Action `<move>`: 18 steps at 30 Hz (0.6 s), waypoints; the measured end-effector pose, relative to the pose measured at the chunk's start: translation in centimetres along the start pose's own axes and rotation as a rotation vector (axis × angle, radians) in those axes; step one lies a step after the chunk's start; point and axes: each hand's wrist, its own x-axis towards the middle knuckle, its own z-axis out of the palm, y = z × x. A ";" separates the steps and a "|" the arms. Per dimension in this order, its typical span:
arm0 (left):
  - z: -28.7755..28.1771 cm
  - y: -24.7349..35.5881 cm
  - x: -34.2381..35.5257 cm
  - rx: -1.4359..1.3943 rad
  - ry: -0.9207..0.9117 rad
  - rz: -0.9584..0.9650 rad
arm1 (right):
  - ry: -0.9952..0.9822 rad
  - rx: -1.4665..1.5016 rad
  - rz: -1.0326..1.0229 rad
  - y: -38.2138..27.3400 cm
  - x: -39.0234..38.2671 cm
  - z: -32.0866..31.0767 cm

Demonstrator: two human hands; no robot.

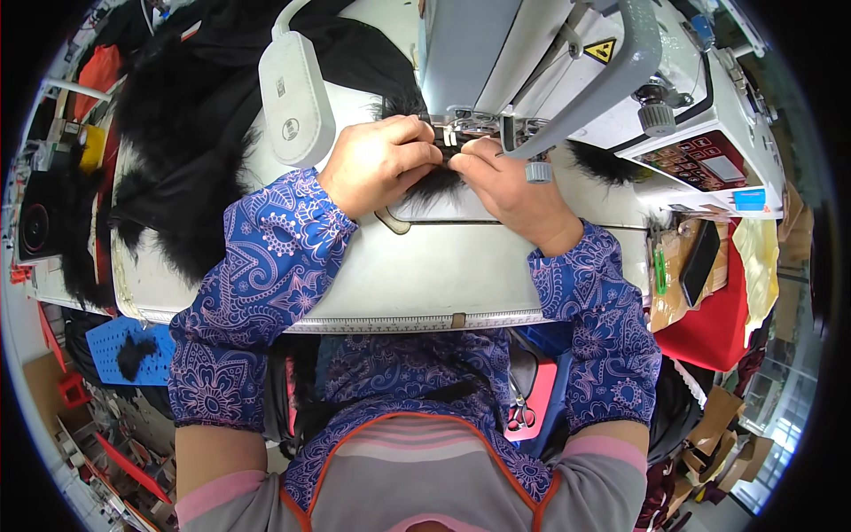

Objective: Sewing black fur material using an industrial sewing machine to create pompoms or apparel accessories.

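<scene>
My left hand (377, 166) and my right hand (514, 189) meet close together at the needle area of a sewing machine (472, 58). Between them is a piece of black furry fabric (433, 184), whose long hairs stick out below the fingers. The fingers of my left hand are closed on its left side, thumb toward the machine foot. On the other side, my right hand pinches it just under the foot. The fingers partly hide the fabric's edge. A larger black fur-trimmed cloth (199, 133) lies to the left.
A white lamp head (297, 102) hangs beside my left hand. The machine's control panel (700, 161) stands at the right, near a black phone (700, 263) and a green thread snipper (659, 270). A measuring tape (399, 323) runs along the table's front edge. Scissors (521, 413) lie below.
</scene>
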 end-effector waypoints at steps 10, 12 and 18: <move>-0.8 -0.8 -0.4 0.113 -0.119 0.324 | 0.026 0.068 -0.054 0.8 -0.7 -0.4; -0.5 -1.0 -0.7 0.096 -0.126 0.304 | -0.002 0.057 -0.053 0.7 -0.8 -0.5; -0.5 -1.0 -0.8 0.094 -0.095 0.268 | 0.025 0.095 -0.033 0.9 -1.0 -0.2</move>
